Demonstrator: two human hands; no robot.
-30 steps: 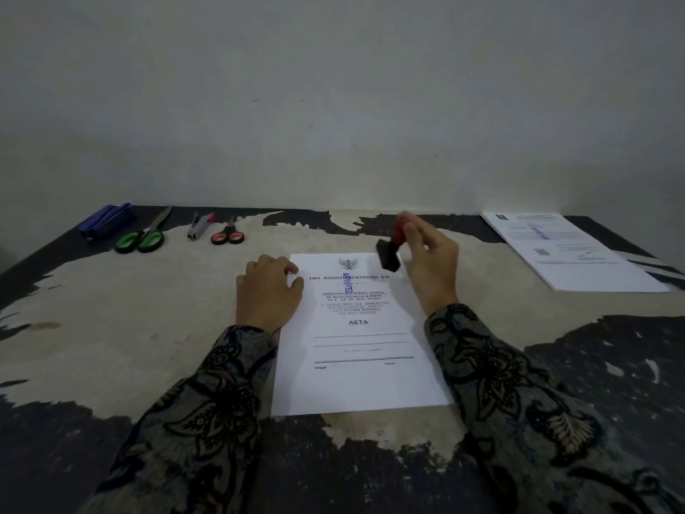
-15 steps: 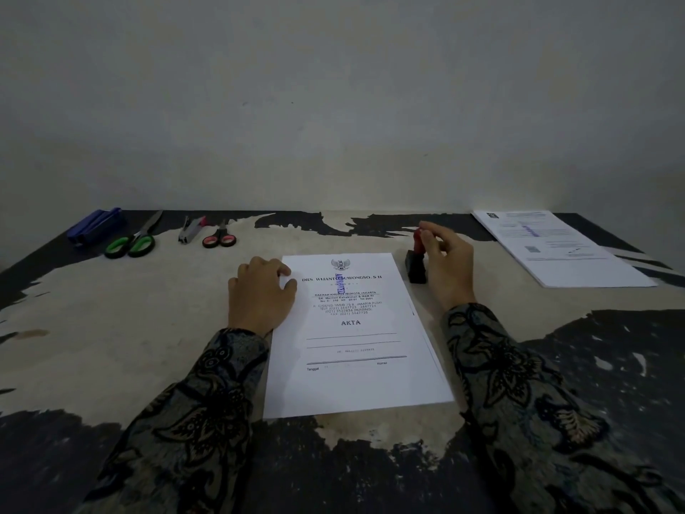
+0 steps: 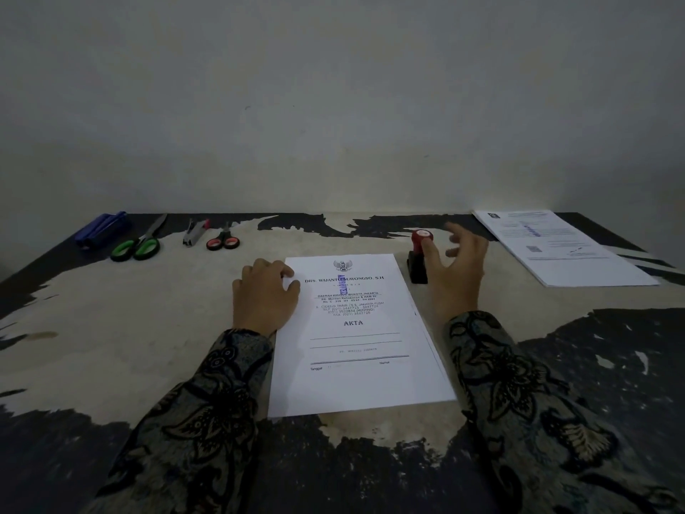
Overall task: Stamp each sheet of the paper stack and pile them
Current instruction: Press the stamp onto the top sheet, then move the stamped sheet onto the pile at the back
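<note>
A stack of paper (image 3: 357, 339) lies on the worn table (image 3: 111, 328), its top sheet printed "AKTA" and marked with a blue stamp print (image 3: 343, 285) near the heading. The left hand (image 3: 265, 296) rests with curled fingers on the stack's left edge. Just right of the stack, the stamp (image 3: 419, 259) stands upright on the table. The right hand (image 3: 457, 268) is beside it with fingers spread and relaxed, thumb against the stamp's red knob. Further right of the stack lies a second pile of sheets (image 3: 563, 250).
</note>
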